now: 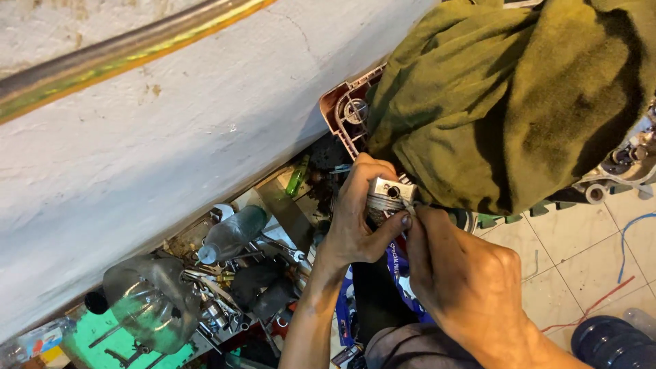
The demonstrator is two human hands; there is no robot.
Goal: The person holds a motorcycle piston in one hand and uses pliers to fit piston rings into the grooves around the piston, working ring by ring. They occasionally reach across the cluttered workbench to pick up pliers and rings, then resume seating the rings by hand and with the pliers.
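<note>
Fingers of the left hand (355, 222) clamp a small metal part (386, 195) wound with wire, just below the olive cloth (512, 96). Right hand (465, 287), also below the cloth, pinches together at the part's lower edge (on a thin wire, apparently), with a clear plastic bottle (229, 236) well left.

Single head-worn camera looking steeply down, sitting close over the left hand (355, 219) and right hand (465, 287), frame tilting so the white wall (171, 137) is running diagonally, tiled floor (581, 239) showing at lower right.
</note>
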